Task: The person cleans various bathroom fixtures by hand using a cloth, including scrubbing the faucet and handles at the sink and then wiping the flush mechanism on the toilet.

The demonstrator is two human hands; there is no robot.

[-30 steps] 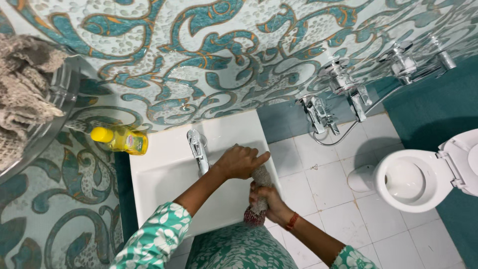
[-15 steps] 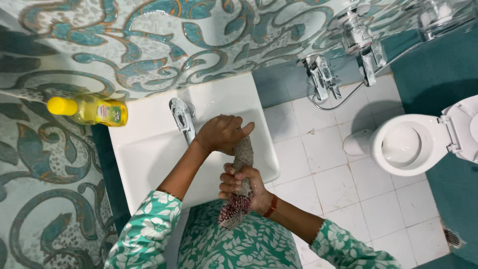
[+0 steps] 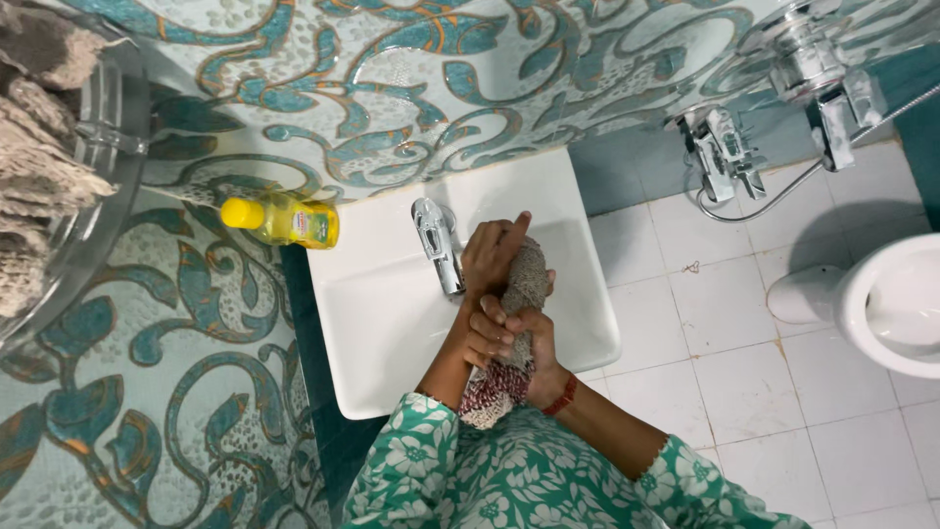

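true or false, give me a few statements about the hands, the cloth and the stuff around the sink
1. Both hands grip a twisted cloth over the white sink. True.
2. The left hand holds the upper end of the cloth, the right hand the lower part. True.
3. The yellow bottle stands upright in the basin. False: it lies on its side on the sink's back ledge, left of the tap.
4. Water pours from the tap. False: no stream shows.
5. A red band sits on the right wrist. True.
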